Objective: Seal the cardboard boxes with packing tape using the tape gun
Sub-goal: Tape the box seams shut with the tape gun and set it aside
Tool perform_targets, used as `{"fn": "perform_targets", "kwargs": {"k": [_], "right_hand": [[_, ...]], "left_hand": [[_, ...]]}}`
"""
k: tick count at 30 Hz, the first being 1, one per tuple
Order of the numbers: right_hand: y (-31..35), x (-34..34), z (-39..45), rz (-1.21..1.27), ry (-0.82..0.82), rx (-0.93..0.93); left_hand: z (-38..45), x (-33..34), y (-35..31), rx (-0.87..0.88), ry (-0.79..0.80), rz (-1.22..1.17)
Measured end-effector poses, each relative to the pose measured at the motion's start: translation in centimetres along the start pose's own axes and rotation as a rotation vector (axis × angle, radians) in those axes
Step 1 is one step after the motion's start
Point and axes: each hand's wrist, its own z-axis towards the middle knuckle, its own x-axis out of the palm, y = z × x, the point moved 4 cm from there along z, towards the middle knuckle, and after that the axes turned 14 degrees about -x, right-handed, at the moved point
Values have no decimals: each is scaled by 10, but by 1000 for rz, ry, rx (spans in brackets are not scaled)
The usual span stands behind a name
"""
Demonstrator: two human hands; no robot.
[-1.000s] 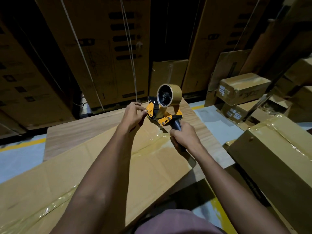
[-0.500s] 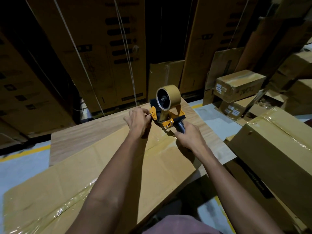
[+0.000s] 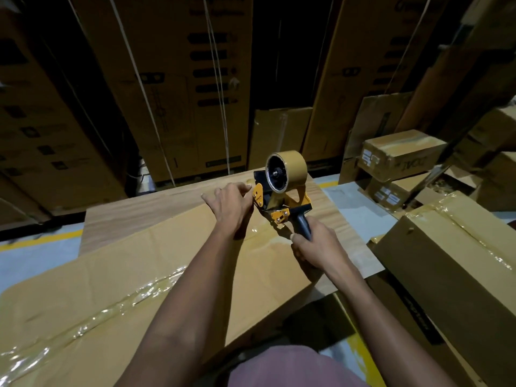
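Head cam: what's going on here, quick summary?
A person is taping a long flat cardboard box that lies on a wooden table. The right hand grips the black handle of the tape gun, which sits at the box's far end. The left hand rests on the box right beside the gun's orange front plate, fingertips at the plate. A glossy tape strip runs along the box's length toward the gun. More boxes, some taped, sit to the right.

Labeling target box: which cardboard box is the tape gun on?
The long flat box on the wooden table, under both hands; the tape gun sits at its far end. Other boxes sit right, untouched.
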Motion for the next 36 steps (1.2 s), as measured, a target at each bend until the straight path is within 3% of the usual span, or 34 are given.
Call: {"fn": "perform_targets", "kwargs": {"k": [5, 10, 18, 26, 36], "right_hand": [[-8, 4, -20, -74, 93, -86], [-11, 13, -26, -90, -15, -232], [-5, 8, -2, -49, -105, -281], [-2, -15, 65, -48, 35, -227], [-22, -17, 39, 165, 48, -96]], "left_hand": [[-12, 2, -4, 30, -52, -36], [-13, 0, -7, 22, -49, -48], [5, -2, -6, -39, -73, -20], [42, -12, -11, 2, -76, -83], [38, -3, -9, 45, -147, 2]]}}
